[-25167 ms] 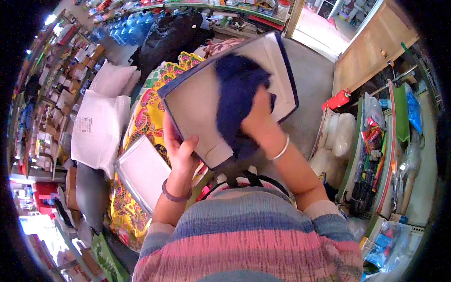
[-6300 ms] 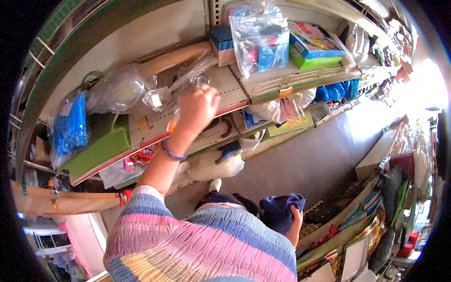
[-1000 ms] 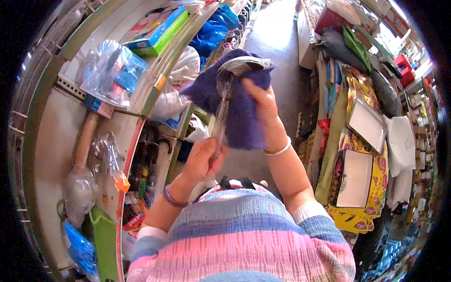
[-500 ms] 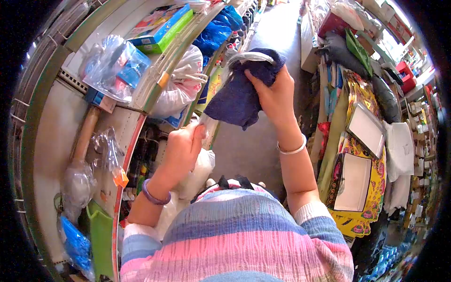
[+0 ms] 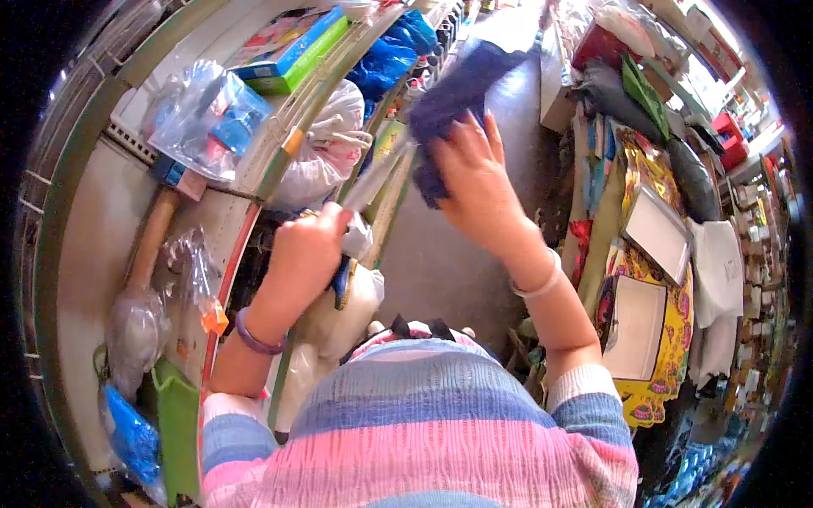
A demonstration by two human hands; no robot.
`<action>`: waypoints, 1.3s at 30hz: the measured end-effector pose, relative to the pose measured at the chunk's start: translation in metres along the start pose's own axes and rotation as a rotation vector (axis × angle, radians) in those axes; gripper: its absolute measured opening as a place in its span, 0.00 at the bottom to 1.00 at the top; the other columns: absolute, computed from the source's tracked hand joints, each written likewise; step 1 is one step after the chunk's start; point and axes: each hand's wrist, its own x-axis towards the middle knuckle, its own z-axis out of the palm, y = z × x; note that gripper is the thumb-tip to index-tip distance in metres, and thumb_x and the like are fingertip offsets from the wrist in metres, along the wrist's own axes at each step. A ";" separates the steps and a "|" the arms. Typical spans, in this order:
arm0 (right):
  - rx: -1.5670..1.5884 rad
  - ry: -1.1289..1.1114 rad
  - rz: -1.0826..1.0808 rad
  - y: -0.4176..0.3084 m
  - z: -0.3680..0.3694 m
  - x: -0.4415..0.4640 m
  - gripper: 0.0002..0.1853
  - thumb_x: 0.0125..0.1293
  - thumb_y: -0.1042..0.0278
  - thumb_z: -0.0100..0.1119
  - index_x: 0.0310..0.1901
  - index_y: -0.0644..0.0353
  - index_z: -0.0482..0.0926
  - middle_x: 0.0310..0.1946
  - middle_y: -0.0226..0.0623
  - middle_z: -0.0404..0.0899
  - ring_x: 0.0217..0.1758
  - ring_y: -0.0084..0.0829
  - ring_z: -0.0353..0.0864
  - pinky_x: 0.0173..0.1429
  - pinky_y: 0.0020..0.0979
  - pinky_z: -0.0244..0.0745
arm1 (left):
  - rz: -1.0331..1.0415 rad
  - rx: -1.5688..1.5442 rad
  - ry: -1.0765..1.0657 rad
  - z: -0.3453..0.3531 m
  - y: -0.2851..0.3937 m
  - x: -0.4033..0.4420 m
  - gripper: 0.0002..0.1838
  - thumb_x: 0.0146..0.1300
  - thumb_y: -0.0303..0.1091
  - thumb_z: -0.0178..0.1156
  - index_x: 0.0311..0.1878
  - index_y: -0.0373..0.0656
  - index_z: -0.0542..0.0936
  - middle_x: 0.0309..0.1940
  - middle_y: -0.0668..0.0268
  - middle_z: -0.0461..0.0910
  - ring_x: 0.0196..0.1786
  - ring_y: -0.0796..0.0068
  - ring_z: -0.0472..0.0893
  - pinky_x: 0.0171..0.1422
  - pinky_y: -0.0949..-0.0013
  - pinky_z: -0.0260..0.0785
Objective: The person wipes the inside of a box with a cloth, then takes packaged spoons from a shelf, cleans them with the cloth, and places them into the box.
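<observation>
My left hand (image 5: 309, 250) is closed round the lower end of a long thin item in clear plastic (image 5: 378, 176), which slants up to the right. The upper end of that item is hidden behind a dark blue cloth (image 5: 466, 80). My right hand (image 5: 476, 178) lies against the cloth with its fingers spread over it; the cloth is blurred by motion. Both hands are in front of my chest, over the aisle floor.
Shelves on the left hold a bagged blue item (image 5: 241, 123), a blue and green box (image 5: 292, 51), a white bag (image 5: 326, 152) and a green item (image 5: 176, 432). On the right, an open shallow box (image 5: 635, 326) and a framed white panel (image 5: 656, 233) lie on yellow patterned cloth.
The dark blue cloth has shifted up and now stretches toward the upper right. My right hand has turned, its fingers spread over the cloth. My left hand has moved slightly left with the plastic-wrapped item.
</observation>
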 end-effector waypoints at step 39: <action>1.988 0.196 1.094 -0.067 0.059 -0.011 0.09 0.61 0.72 0.57 0.43 0.62 0.74 0.35 0.31 0.78 0.39 0.25 0.76 0.47 0.28 0.72 | -0.713 -1.815 0.481 0.095 0.041 -0.001 0.18 0.70 0.46 0.40 0.49 0.44 0.72 0.40 0.67 0.75 0.40 0.76 0.76 0.45 0.71 0.70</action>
